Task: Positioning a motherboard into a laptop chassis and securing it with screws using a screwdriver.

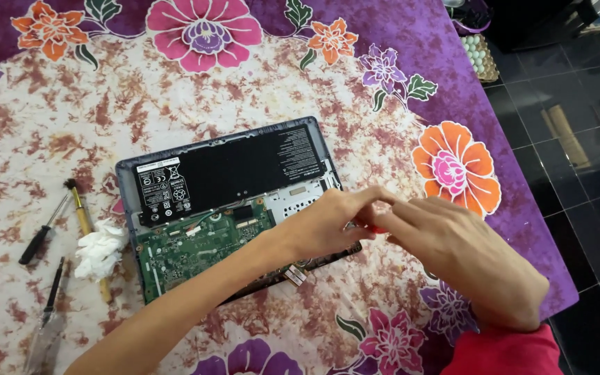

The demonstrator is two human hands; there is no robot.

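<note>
Both hands meet over the right edge of the opened laptop (223, 208), fingertips together. The left hand (328, 226) comes in from the lower left on a bare forearm, fingers bunched and pinched toward the right hand (453, 257), which reaches across from the lower right out of a red sleeve (505, 351). Between the fingertips sits a small red thing (376, 227), mostly hidden; both hands look pinched on it, though what it is cannot be told.

Under the hands the laptop lies bottom-up with its cover off, on the flowered cloth (50, 104). A long black battery (234, 170) fills the far half, and a green circuit board (199, 246) the near left part. A small loose chip (295, 276) with cables rests at the laptop's near edge, just below the left wrist.

Off to the left, well apart from the hands: a crumpled white tissue (100, 248) beside the laptop's left edge, a brush (85, 222) with a yellowish handle running under the tissue, a black-handled screwdriver (39, 236) beyond it, and another dark thin tool (53, 290) nearer the bottom edge.

Far right, past the cloth, dark floor tiles (578, 208), and up top a tray of eggs (479, 57)
</note>
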